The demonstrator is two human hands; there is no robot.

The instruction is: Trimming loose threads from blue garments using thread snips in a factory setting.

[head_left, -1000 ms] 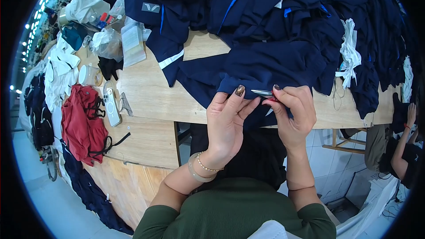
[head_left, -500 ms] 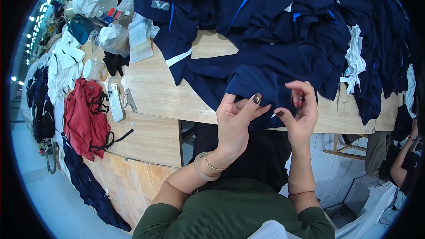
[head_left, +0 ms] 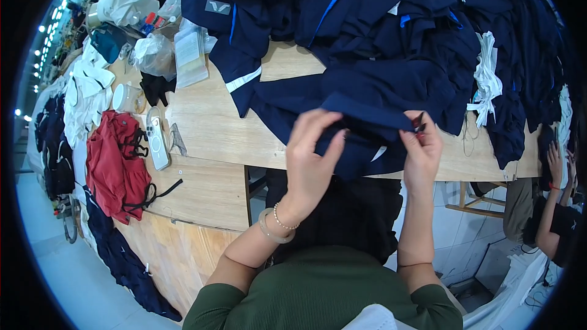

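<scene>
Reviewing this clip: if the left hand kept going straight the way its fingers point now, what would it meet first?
Most likely the folded navy garment: the left hand points up and away with its fingertips already at the fabric's edge. Depth is hard to judge in this view.

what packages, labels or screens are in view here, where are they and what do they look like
Clear bag: far left of the table, flat, rectangular, holding white printed sheets.
Crumpled bag: just left of it, clear plastic, bunched.
Phone: left table edge beside the red garment, face down, pale case, no screen showing.
Grey patch: on a navy garment at the pile's top left, small rectangle with a light mark.
Round tub: above the phone, white, on its side.
</scene>
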